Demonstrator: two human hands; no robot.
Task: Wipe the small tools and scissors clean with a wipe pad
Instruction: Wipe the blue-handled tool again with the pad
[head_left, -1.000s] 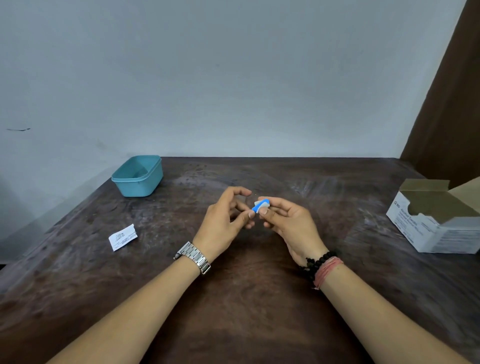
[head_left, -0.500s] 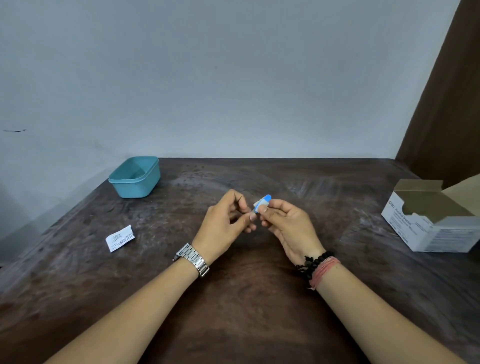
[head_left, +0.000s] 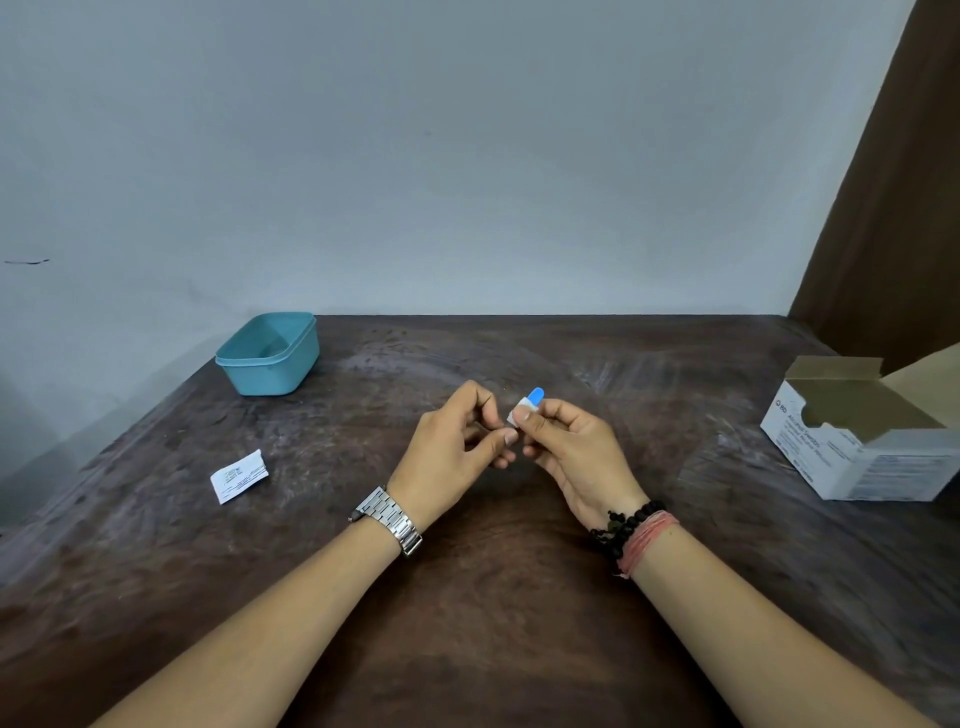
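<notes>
Hands meet above the middle of the dark wooden worktop (head_left: 483, 649). Right hand (head_left: 571, 452): grip pinched on a small white wipe pad (head_left: 516, 414) wrapped about a small blue-tipped tool (head_left: 535, 396), whose tip juts up past the pad. Left hand (head_left: 452, 447): fingers curled, thumb and forefinger closed on the tool's lower end, mostly hidden. Teal container (head_left: 270, 354), far left. Torn white sachet (head_left: 239, 476), left, lying flat. Open white carton of swabs (head_left: 862, 441), right edge.

A small blue-tipped tool (head_left: 535, 396), wrapped in a white wipe pad (head_left: 517, 414), is held tilted above the table.
</notes>
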